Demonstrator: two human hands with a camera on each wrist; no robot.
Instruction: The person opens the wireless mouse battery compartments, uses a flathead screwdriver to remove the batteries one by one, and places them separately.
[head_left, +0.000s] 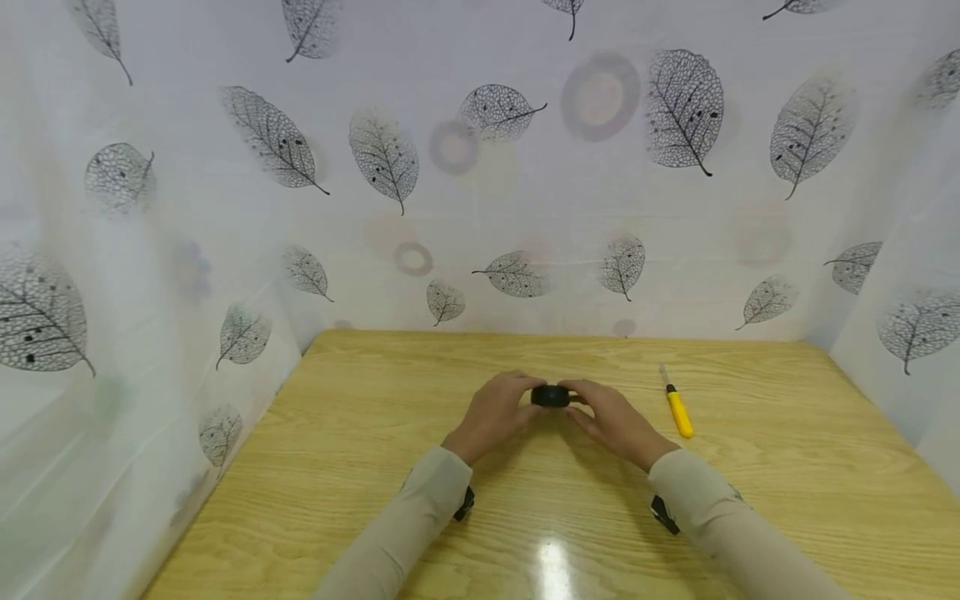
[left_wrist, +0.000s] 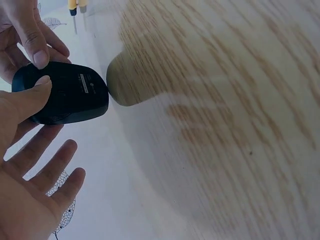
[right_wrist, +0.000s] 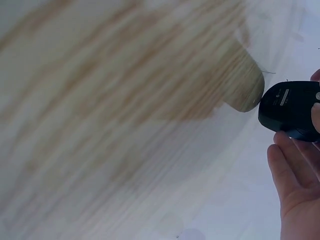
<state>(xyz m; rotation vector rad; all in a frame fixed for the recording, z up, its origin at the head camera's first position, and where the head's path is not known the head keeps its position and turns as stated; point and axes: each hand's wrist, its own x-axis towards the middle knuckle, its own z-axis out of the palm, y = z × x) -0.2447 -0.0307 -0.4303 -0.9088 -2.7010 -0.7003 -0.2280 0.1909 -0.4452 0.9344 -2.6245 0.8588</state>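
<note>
Two hands meet over the middle of a wooden table [head_left: 375, 467], holding a black computer mouse [head_left: 551, 396] between them, lifted above the surface. The left hand [head_left: 491, 412] pinches it with thumb and fingers; the right hand [head_left: 611, 417] grips its other side. A yellow utility knife [head_left: 678, 408] lies just right of them.

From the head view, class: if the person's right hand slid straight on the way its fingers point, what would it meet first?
The right hand points left at the black mouse it already holds; beyond it, likely the left hand.
</note>
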